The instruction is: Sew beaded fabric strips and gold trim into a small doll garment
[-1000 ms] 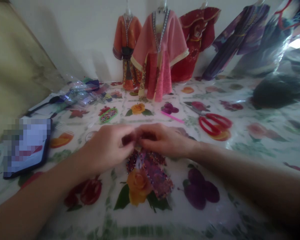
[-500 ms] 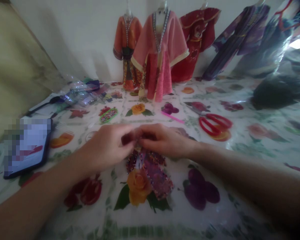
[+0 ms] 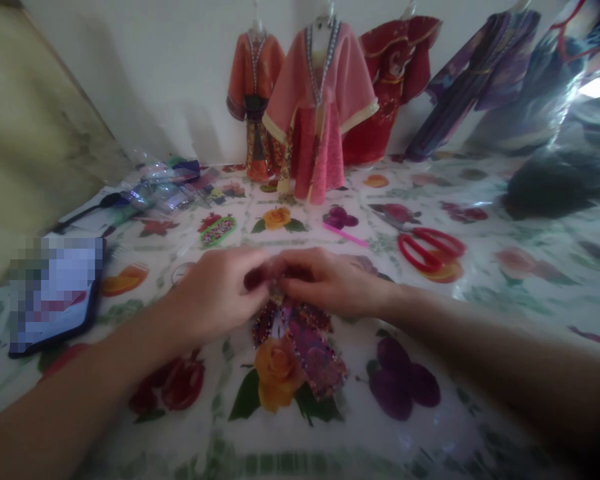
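Both hands meet at the middle of the table over a small piece of purple-pink fabric (image 3: 317,357), its edges trimmed with tiny beads. My left hand (image 3: 227,287) is closed, thumb and fingers pinched at the upper end of the fabric. From the other side my right hand (image 3: 323,280) is closed on the same end, its fingertips touching the left ones. The fabric's strips hang below the fingers and lie on the tablecloth (image 3: 290,440). Whatever sits right between the fingertips is hidden and blurred.
Red-handled scissors (image 3: 430,250) lie to the right, beside a thin pink stick (image 3: 345,235). A green tray of beads (image 3: 219,230) is beyond my hands. A phone (image 3: 60,293) stands left. Small dressed forms, one in a pink robe (image 3: 320,113), line the wall; plastic bags (image 3: 165,183) lie behind.
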Demonstrator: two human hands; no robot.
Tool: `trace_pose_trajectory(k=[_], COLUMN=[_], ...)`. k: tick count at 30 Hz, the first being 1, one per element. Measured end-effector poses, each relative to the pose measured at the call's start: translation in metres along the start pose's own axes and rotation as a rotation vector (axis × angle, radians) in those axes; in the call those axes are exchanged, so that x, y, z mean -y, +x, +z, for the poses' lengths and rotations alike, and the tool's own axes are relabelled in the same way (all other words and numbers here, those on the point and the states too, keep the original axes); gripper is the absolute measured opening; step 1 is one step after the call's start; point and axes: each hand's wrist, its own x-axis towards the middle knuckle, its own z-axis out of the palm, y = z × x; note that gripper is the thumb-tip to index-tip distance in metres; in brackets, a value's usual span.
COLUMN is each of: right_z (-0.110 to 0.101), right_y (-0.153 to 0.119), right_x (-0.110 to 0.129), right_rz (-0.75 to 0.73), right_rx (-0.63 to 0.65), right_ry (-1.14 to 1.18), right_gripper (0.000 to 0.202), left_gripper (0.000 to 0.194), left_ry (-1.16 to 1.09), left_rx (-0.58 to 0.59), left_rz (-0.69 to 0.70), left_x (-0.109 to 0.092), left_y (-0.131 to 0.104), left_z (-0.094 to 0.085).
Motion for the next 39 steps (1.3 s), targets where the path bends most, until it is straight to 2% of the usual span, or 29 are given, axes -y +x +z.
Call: trace_pose_trajectory(k=[39], right_z=[0.0015], right_y=[0.0012], right_x=[-0.0012], right_rz=[-0.025], right_rx=[0.026], right_ry=[0.071], right_gripper=[0.011], left_gripper=[0.01], left_ry=[-0.012], left_rx=[0.037], left_rz=[0.05], left_x=[0.0011], left_y=[0.0001], left_z=[-0.0031])
